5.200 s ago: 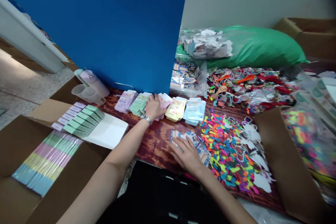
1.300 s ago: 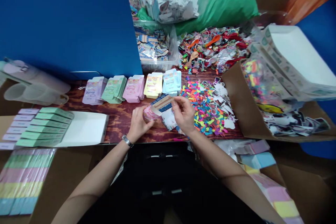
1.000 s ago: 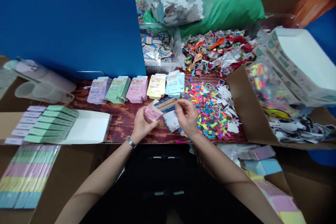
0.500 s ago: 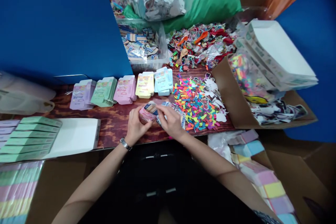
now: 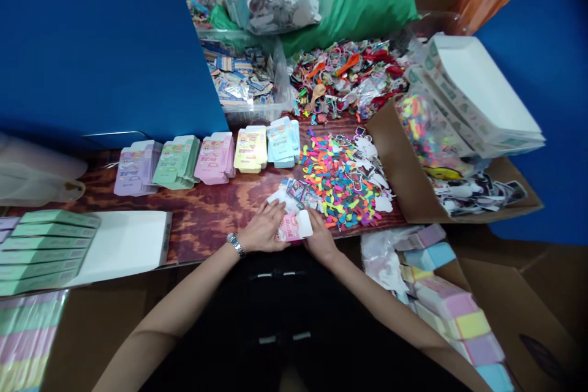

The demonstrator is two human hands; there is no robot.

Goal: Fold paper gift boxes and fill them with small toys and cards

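Note:
A small pink carton (image 5: 288, 228) is held low over the table's front edge, its white end flap raised on the right. My left hand (image 5: 263, 230) is closed around its left side, with a watch on the wrist. My right hand (image 5: 321, 237) grips the right end by the flap, fingers partly hidden behind it. Just beyond the carton lie printed cards (image 5: 301, 193) and a white piece (image 5: 282, 196) near my left fingertips. To the right of the cards spreads a heap of small bright balloon-like pieces (image 5: 337, 187), with white cut-outs (image 5: 370, 159) beside it.
Flat carton stacks in purple (image 5: 133, 170), green (image 5: 173, 162), pink (image 5: 212, 159), yellow (image 5: 250, 150) and blue (image 5: 281, 144) line the back. Filled green boxes (image 5: 50, 245) stand in a white tray (image 5: 131, 236) at left. A cardboard box (image 5: 390, 165) stands right; plastic bins (image 5: 257, 111) behind.
Both hands have moved down and right, closer to my body, with the pink carton. The carton has turned: its mouth faced up with contents showing; now its front and white flap show.

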